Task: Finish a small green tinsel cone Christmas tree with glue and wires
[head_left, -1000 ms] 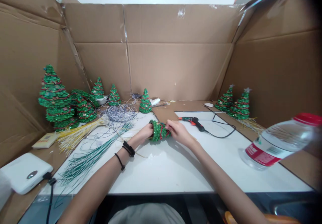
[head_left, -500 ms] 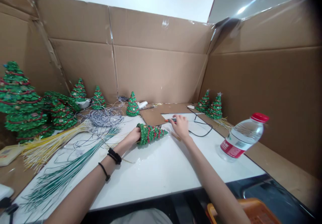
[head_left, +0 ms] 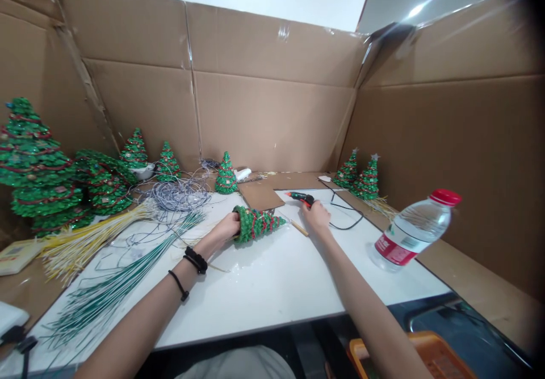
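Observation:
My left hand (head_left: 227, 227) grips a small green Christmas tree (head_left: 258, 224) by its base; some fingers are hidden inside it. The tree lies on its side over the white board, its tip pointing right, with red garland wound round it. My right hand (head_left: 317, 215) is closed round the handle of a black and orange glue gun (head_left: 301, 198), whose nozzle points left. Its black cord (head_left: 349, 224) loops off to the right. Between the tree tip and my right wrist lies a thin tool with a wooden handle (head_left: 300, 228).
A tilted water bottle (head_left: 415, 234) stands at the right. Several decorated trees (head_left: 38, 169) stand at the left, with wire bundles (head_left: 128, 265) and a tangled wire coil (head_left: 179, 194) beside them. A cardboard piece (head_left: 259, 196) lies ahead. Cardboard walls (head_left: 272, 106) enclose the table.
My right hand has closed on the glue gun's handle and the gun now shows clearly above the board. The tree stays in my left hand, nearly unmoved.

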{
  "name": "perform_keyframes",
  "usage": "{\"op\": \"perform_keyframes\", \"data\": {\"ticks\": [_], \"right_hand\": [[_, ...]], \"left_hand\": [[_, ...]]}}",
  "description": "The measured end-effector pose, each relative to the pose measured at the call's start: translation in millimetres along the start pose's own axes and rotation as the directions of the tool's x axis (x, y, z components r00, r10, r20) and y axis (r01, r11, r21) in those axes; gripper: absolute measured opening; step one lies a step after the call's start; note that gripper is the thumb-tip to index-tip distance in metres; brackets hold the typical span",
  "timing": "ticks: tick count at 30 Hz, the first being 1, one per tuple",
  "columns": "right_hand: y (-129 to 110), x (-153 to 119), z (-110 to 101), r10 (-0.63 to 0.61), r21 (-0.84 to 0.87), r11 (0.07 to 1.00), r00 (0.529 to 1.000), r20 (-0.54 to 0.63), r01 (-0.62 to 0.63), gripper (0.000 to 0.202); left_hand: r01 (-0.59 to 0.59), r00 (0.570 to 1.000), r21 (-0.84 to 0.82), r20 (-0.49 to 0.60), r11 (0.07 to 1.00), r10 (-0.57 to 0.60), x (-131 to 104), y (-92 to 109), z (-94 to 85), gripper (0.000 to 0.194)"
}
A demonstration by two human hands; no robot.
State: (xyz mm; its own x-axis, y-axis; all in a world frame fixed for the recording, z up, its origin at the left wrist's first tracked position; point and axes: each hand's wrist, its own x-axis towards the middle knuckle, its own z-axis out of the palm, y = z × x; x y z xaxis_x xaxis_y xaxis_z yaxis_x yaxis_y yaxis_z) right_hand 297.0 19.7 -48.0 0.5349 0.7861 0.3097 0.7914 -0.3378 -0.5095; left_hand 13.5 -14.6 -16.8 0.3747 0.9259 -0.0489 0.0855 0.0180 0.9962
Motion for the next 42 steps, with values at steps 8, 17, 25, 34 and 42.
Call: {"op": "perform_keyframes", "data": {"ticks": [8,17,25,34,42], "right_hand": [[-29.7,-16.0,-29.2,-0.413,0.393,0.833,0.910,-0.029,0.390,0.044],[-32.2,-24.3,-26.8,-0.636,0.578,0.638,0.771,0.024,0.509,0.043],[-25.1,-21.2,-26.0,-0.686,0.613,0.606,0.723,0.079,0.507,0.045],[-26.1,-22.6,-26.1,-0.691,0.582,0.609,0.721,0.056,0.538,0.045],[-25.8,-22.0,-26.4,-0.696,0.568,0.611,0.716,0.054,0.551,0.045]], "left_hand": [[-0.029,1.000,0.000,0.009,1.000,0.029,2.2,-6.9,-0.6,0.017],[-0.072,0.995,-0.009,0.063,0.997,0.073,1.3,-12.3,3.7,0.013],[-0.067,0.996,-0.005,0.051,0.998,0.068,0.9,-9.4,6.6,0.004],[-0.078,0.996,0.000,0.032,0.997,0.078,1.4,-12.4,7.0,0.007],[-0.098,0.995,-0.001,0.036,0.995,0.098,5.8,-19.1,6.6,0.010]]}}
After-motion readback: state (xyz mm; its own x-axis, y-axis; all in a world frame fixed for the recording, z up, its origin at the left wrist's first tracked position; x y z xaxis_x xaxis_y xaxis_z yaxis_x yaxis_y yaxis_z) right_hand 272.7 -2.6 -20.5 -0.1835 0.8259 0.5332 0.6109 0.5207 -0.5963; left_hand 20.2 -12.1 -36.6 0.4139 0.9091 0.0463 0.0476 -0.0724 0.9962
